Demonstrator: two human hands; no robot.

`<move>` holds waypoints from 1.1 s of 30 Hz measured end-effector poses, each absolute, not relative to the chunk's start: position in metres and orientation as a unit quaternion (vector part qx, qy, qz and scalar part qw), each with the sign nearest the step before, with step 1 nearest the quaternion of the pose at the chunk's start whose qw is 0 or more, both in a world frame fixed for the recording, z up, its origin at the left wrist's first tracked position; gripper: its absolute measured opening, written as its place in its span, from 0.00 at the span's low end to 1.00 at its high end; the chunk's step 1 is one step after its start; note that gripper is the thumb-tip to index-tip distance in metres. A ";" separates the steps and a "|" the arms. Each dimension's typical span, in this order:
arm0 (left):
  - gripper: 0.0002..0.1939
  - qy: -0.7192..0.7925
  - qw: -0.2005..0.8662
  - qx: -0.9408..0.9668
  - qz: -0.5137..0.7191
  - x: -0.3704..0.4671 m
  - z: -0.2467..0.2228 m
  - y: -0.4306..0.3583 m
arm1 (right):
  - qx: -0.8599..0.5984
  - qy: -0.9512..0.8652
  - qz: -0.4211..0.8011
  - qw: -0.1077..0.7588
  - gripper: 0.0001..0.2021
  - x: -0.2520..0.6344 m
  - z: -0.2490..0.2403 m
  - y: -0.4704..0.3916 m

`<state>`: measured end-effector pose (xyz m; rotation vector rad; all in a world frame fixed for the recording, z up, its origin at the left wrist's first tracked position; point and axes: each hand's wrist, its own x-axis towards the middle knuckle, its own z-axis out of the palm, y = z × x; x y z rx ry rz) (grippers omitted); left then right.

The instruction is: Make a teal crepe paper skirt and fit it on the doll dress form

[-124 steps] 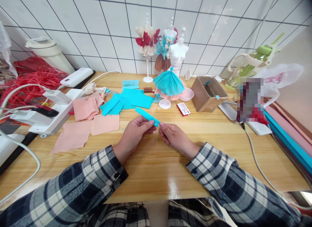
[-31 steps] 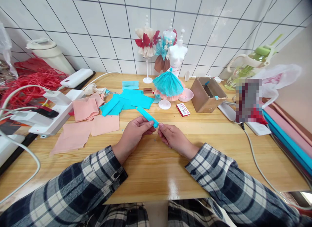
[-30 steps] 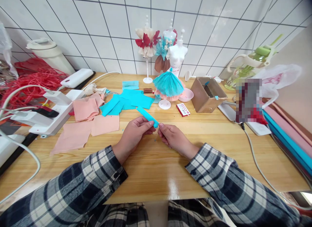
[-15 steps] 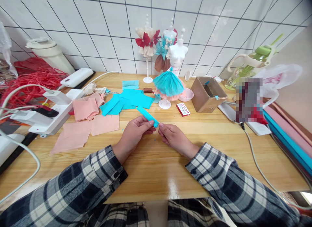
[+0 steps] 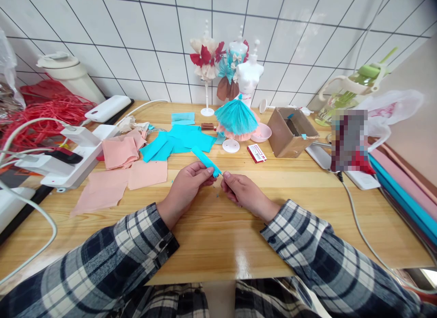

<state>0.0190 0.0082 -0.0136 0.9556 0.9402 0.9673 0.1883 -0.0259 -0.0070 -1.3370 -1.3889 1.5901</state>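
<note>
A narrow folded strip of bright blue paper (image 5: 204, 159) slants between thumb and fingers of my left hand (image 5: 194, 176). Right beside its lower end, my right hand (image 5: 241, 190) is closed in a pinch on something thin, too small to make out. Beyond my hands lie flat blue sheets (image 5: 180, 139), with pink sheets (image 5: 119, 153) to their left. A white dress form (image 5: 250, 74) stands at the back, with a blue pleated skirt (image 5: 237, 117) over pink ruffles at its base.
Two decorated stands, one with red bows (image 5: 204, 58), stand by the tiled wall. A cardboard box (image 5: 290, 138), a pink bowl (image 5: 261, 132) and a small red-and-white packet (image 5: 256, 153) sit right of centre. A power strip (image 5: 80, 154) with cables lies left.
My right hand has shifted very slightly left. The lower end of the blue strip has turned a little between my fingers.
</note>
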 end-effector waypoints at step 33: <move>0.10 0.416 0.676 0.444 0.415 0.017 -0.015 0.008 | -0.497 -0.489 0.646 0.310 0.24 0.188 -0.004 -0.026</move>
